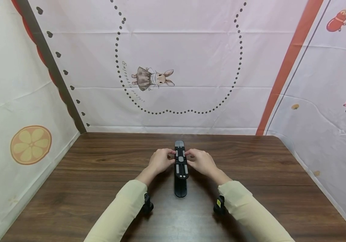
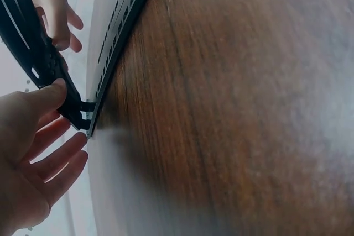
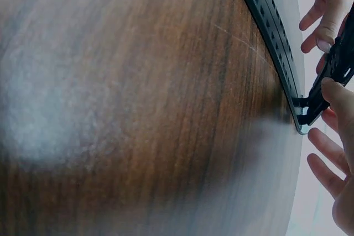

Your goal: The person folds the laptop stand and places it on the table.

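A black hinged folding stand (image 1: 181,169) with grey pads on its upper arm is in the middle of the table. Its long slotted base (image 2: 113,48) lies flat, while the upper arm tilts up from a hinge at the far end. From the left side, my left hand (image 1: 159,160) pinches the upper arm near the hinge, thumb on its edge. Opposite it, my right hand (image 1: 202,162) pinches the same arm by its right edge. In the right wrist view the right thumb (image 3: 330,88) presses on the arm, and the other fingers spread below.
Under the stand is a dark brown wooden table (image 1: 100,178). White printed cloth (image 1: 191,60) hangs behind it and along both sides. Black wrist cameras, such as the one on the right sleeve (image 1: 219,205), hang close above the tabletop.
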Motion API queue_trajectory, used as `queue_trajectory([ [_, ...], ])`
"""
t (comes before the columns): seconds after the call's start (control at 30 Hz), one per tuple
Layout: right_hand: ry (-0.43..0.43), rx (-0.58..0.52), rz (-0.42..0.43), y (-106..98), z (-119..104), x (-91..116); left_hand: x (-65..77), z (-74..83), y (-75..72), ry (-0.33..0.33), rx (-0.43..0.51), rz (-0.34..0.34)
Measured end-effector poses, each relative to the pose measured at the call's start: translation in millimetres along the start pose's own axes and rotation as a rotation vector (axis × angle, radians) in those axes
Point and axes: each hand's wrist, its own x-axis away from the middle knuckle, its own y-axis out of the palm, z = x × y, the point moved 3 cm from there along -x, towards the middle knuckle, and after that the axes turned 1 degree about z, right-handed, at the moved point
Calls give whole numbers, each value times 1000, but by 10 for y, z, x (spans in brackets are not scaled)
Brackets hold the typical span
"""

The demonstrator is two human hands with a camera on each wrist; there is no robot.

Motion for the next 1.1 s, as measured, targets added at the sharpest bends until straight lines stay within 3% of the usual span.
queue_trajectory([
  [0.4,-53,24,-35,8,1,30,23,-8,-5,19,-14,-43],
  [0.83,-62,23,-69,55,35,54,46,-11,7,53,-67,-52],
  [1.1,-110,62,-70,60,18,43,38,-11,26,67,-95,-60],
])
